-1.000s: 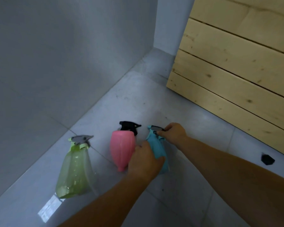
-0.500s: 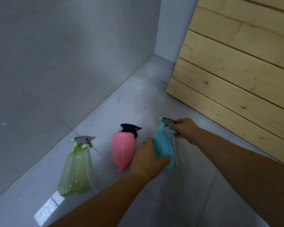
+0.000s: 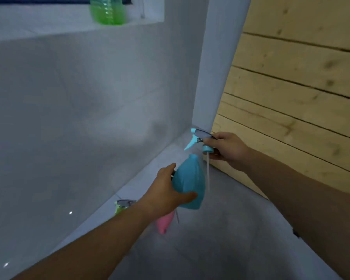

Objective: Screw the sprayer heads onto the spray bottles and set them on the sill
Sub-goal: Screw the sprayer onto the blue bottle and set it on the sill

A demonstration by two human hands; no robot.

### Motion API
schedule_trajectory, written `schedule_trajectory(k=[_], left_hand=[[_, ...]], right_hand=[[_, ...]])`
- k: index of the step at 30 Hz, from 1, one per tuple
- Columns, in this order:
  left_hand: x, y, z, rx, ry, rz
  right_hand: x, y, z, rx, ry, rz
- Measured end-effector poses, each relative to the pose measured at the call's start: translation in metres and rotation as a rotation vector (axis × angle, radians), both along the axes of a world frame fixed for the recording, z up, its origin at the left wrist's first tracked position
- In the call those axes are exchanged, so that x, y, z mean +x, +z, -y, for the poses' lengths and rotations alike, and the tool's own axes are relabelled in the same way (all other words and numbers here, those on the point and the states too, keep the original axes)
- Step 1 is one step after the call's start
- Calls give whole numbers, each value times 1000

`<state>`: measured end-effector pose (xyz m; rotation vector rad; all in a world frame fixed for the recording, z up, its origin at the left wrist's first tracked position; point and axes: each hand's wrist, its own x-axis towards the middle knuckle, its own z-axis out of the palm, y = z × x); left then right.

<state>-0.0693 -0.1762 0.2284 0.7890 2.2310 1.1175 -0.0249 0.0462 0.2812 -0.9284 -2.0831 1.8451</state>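
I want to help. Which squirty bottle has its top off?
The blue bottle in the left hand; the right hand holds its sprayer head apart. The green bottle on the floor has its head on; the pink bottle has its top hidden.

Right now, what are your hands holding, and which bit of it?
The left hand grips the blue bottle round its body. The right hand holds the blue sprayer head by its back end, near the collar, off the bottle.
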Motion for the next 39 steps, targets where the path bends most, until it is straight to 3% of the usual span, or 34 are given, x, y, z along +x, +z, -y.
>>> schedule_trajectory(k=[6, 12, 17, 21, 31, 39], left_hand=[[10, 75, 52, 42, -50, -131], [21, 117, 106, 261, -65, -45], [28, 129, 131, 321, -93, -57], [32, 131, 138, 316, -113, -73], [27, 132, 134, 312, -106, -67], [30, 134, 127, 376, -106, -15]], right_hand=[[24, 101, 61, 10, 33, -202], [52, 176, 109, 32, -82, -443], [70, 209, 134, -10, -252, -704], [72, 210, 143, -22, -295, -781], [66, 204, 141, -101, -250, -768], [56, 171, 151, -129, 2, -543]])
